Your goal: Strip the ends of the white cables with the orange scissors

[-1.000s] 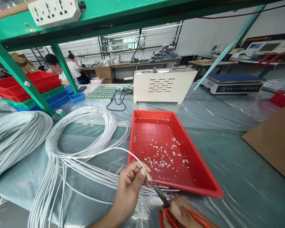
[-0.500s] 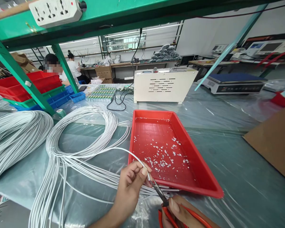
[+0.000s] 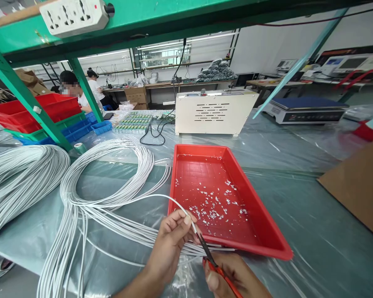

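Note:
My left hand is closed, pinching a white cable close to its end between thumb and fingers, over the near edge of the red tray. My right hand grips red-handled scissors, their dark blades pointing up and left to the cable's tip. Whether the blades touch the cable is too small to tell. That cable runs back to a coiled bundle of white cables on the left. Small white and silvery scraps lie scattered in the tray.
A second cable bundle lies at far left. Behind the tray stands a cream metal machine. A cardboard box and a scale are on the right. Stacked bins stand back left; two people sit beyond.
The scissors' handles have come together in my right hand, which has turned and shifted slightly left. My left hand keeps its pinch on the cable, nearly still.

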`<control>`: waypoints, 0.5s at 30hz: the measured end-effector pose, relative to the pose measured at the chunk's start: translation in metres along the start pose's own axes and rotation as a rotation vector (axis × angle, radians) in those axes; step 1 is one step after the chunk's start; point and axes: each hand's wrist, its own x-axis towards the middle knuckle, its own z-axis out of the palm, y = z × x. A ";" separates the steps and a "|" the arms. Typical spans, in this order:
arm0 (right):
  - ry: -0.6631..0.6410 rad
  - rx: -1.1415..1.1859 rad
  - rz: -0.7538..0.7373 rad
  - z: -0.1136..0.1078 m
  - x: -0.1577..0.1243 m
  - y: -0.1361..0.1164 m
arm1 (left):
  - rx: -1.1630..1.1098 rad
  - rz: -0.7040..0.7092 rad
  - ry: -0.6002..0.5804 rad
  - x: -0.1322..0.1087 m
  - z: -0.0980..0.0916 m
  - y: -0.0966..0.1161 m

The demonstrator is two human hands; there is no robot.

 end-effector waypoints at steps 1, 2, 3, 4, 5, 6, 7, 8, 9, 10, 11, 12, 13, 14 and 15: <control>0.035 -0.030 -0.036 0.001 0.001 0.005 | -0.014 -0.008 -0.001 0.000 -0.001 -0.001; 0.067 -0.058 -0.071 0.002 0.002 0.010 | -0.025 -0.018 -0.003 0.000 -0.001 -0.002; 0.095 -0.086 -0.111 0.002 0.003 0.013 | -0.035 -0.029 -0.006 0.000 -0.002 -0.003; 0.124 -0.117 -0.155 0.002 0.002 0.015 | -0.046 -0.041 -0.009 0.000 -0.002 -0.004; 0.156 -0.153 -0.201 0.002 0.002 0.016 | -0.055 -0.054 -0.013 0.000 -0.002 -0.005; 0.189 -0.187 -0.246 0.001 0.001 0.015 | -0.058 -0.064 -0.019 -0.001 -0.002 -0.005; 0.220 -0.218 -0.285 0.000 0.000 0.014 | -0.055 -0.068 -0.025 -0.001 -0.002 -0.006; 0.252 -0.246 -0.314 -0.002 0.000 0.011 | -0.041 -0.059 -0.028 -0.002 -0.002 -0.005; 0.288 -0.275 -0.333 -0.004 -0.001 0.009 | -0.016 -0.036 -0.027 -0.003 -0.001 -0.005; 0.319 -0.302 -0.342 -0.006 -0.002 0.006 | 0.021 -0.004 -0.025 -0.003 -0.001 -0.004; 0.352 -0.325 -0.343 -0.008 -0.003 0.003 | 0.063 0.034 -0.021 -0.004 0.000 -0.003; 0.389 -0.346 -0.338 -0.009 -0.003 0.001 | 0.102 0.066 -0.018 -0.005 0.001 -0.003; 0.427 -0.360 -0.334 -0.011 -0.003 -0.001 | 0.139 0.092 -0.017 -0.006 0.001 -0.002; 0.463 -0.366 -0.334 -0.013 -0.003 -0.003 | 0.168 0.108 -0.018 -0.006 0.002 -0.002; 0.493 -0.365 -0.342 -0.015 -0.003 -0.004 | 0.189 0.120 -0.018 -0.007 0.003 -0.002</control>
